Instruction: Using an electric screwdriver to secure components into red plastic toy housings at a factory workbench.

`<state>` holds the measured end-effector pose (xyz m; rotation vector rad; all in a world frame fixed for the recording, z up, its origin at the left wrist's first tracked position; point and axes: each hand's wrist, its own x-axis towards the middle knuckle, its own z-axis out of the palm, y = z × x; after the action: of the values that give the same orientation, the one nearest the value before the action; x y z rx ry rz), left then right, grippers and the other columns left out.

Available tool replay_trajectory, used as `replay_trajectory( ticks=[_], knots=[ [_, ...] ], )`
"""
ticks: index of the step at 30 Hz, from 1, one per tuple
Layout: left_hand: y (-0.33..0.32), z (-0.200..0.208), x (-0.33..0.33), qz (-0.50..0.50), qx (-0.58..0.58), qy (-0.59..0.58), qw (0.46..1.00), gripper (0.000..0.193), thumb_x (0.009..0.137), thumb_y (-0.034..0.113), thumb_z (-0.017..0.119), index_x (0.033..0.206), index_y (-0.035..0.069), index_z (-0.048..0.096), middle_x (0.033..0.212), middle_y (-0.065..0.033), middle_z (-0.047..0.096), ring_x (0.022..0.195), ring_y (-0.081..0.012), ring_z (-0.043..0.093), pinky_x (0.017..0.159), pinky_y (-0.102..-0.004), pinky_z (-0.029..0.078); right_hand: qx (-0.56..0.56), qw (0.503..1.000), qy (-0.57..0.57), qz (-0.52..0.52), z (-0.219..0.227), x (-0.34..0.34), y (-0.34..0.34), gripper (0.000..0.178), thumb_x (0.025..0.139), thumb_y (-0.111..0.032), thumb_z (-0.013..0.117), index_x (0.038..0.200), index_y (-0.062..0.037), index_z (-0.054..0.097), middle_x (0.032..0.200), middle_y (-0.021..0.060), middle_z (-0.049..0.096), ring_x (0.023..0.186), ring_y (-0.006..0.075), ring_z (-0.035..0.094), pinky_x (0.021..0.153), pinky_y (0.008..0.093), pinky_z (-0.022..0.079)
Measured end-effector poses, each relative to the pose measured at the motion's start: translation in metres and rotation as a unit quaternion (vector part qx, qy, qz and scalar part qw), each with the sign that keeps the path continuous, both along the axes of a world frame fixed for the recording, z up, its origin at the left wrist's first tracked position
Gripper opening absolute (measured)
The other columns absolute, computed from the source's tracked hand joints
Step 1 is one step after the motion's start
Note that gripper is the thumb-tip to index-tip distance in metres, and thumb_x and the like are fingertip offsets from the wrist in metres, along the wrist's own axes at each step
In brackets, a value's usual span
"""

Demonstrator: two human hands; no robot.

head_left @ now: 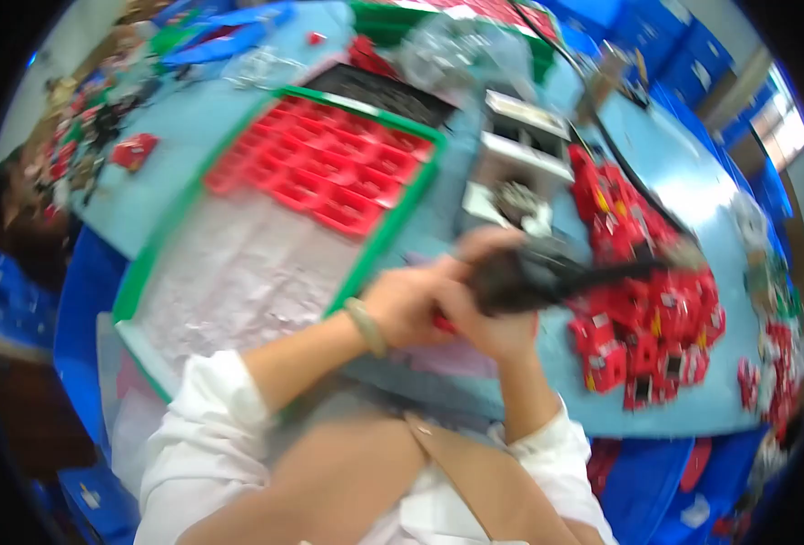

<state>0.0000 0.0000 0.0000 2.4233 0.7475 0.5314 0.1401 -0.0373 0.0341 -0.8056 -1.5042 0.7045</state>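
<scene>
Your right hand (502,327) clamps its fingers around a dark handheld tool (547,277), while your left hand (411,304) pinches a small red part (443,322) just beneath it, at the blue table's (684,182) near edge. The part looks light, stiff and best gripped by its edges. At three o'clock lies a heap of red parts (647,318); at eleven o'clock, a green-rimmed tray (393,227) holds more.
</scene>
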Motion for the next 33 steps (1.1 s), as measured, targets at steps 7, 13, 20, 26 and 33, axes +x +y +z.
replay_trajectory(
  ticks=[7,13,20,26,33],
  knots=[
    [-0.033,0.061,-0.04,0.033,-0.064,-0.073,0.995,0.054,0.065,0.032,0.075,0.096,0.005,0.042,0.085,-0.0193,0.059,0.081,-0.0373,0.059,0.07,-0.0423,0.049,0.082,0.966,0.097,-0.226,0.14,0.042,-0.076,0.03,0.07,0.0,0.059,0.098,0.0016,0.048,0.063,0.005,0.049,0.052,0.0124,0.047,0.053,0.0248,0.042],
    [0.028,0.125,-0.157,0.203,0.059,-0.152,0.966,0.053,0.072,0.025,0.073,0.115,0.003,0.05,0.112,-0.0141,0.051,0.107,-0.0236,0.051,0.086,-0.0362,0.045,-0.13,0.837,-0.355,-0.396,0.075,0.078,-0.086,0.024,0.066,-0.001,0.064,0.088,-0.001,0.054,0.065,0.01,0.048,0.057,0.02,0.047,0.057,0.0299,0.041],
    [0.095,0.096,-0.415,0.539,-0.144,-0.523,0.645,0.036,0.084,0.033,0.063,0.103,0.003,0.06,0.095,-0.0099,0.065,0.078,-0.0186,0.065,0.065,-0.0287,0.054,-0.319,0.75,-0.462,-0.349,0.06,0.067,-0.094,0.039,0.07,-0.025,0.068,0.104,-0.0083,0.057,0.089,0.0211,0.063,0.084,0.0356,0.062,0.076,0.0434,0.048],
    [0.111,0.05,-0.503,0.656,-0.384,-0.452,0.466,0.027,0.088,0.035,0.051,0.099,0.012,0.059,0.083,-0.0066,0.064,0.072,-0.0265,0.064,0.067,-0.0402,0.055,-0.363,0.678,-0.505,-0.393,0.062,0.047,-0.084,0.039,0.069,-0.024,0.068,0.102,-0.0076,0.057,0.088,0.0205,0.063,0.084,0.038,0.06,0.074,0.0441,0.048],
    [0.149,0.012,-0.527,0.604,-0.365,-0.629,0.326,0.029,0.088,0.035,0.049,0.102,0.011,0.055,0.095,-0.0105,0.06,0.076,-0.029,0.061,0.064,-0.038,0.052,-0.257,0.702,-0.512,-0.423,0.049,0.047,-0.088,0.038,0.07,-0.028,0.067,0.101,-0.0075,0.057,0.088,0.0207,0.063,0.084,0.0384,0.06,0.072,0.0448,0.048]
  ],
)
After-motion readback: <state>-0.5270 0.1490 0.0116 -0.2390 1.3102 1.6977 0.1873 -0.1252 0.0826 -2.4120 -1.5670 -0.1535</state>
